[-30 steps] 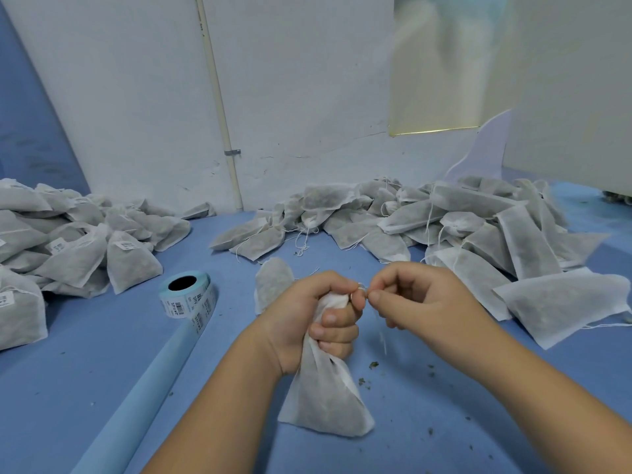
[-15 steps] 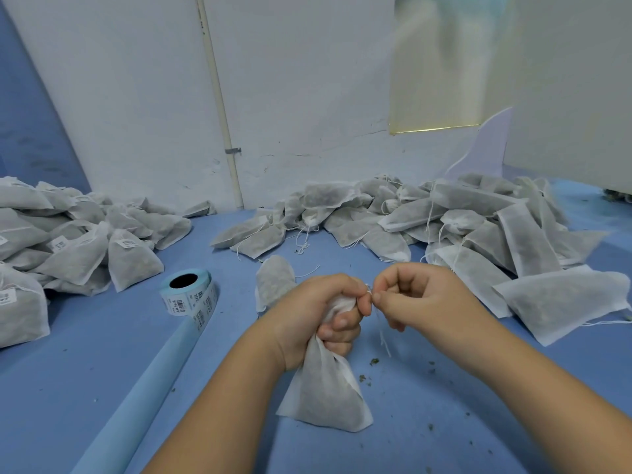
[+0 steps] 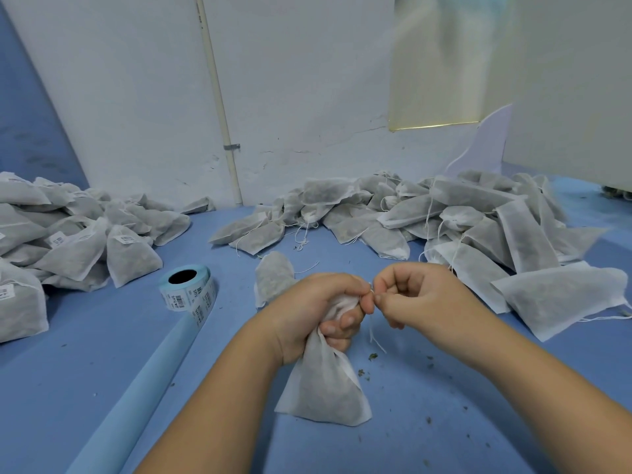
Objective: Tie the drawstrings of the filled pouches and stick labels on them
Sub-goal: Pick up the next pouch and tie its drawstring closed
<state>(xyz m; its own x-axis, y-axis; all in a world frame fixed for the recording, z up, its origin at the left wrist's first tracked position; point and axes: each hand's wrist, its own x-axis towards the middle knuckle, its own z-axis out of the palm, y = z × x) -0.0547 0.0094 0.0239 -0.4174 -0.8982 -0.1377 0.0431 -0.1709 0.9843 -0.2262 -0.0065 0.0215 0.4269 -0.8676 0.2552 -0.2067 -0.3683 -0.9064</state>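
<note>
The left hand [image 3: 307,313] has its grip closed around the gathered neck of a white pouch [image 3: 325,395]. The pouch's filled body hangs below the fist, and its bottom edge rests on the blue sheet [image 3: 102,354] in the near middle of the scene. Just to the right, the right hand [image 3: 420,295] pinches the drawstring [image 3: 374,333] between thumb and forefinger, right at the top of the pouch, with the two hands touching there. A loose end of the drawstring dangles down between the hands. Small dark crumbs [image 3: 372,355] lie scattered on the sheet near the pouch, to its right.

A single pouch [image 3: 273,278] lies just beyond the left hand. A label roll [image 3: 188,289] with printed barcodes stands on the sheet to the left, at the far end of a long rolled-up part of the sheet [image 3: 143,388]. On the far left there is a heap of tied pouches [image 3: 78,241], several of them with labels stuck on. On the far right, against the white wall [image 3: 136,97], lies a bigger heap of flat pouches [image 3: 461,217] with their strings trailing loose. A thin pipe [image 3: 219,97] runs down the wall between the two heaps.
</note>
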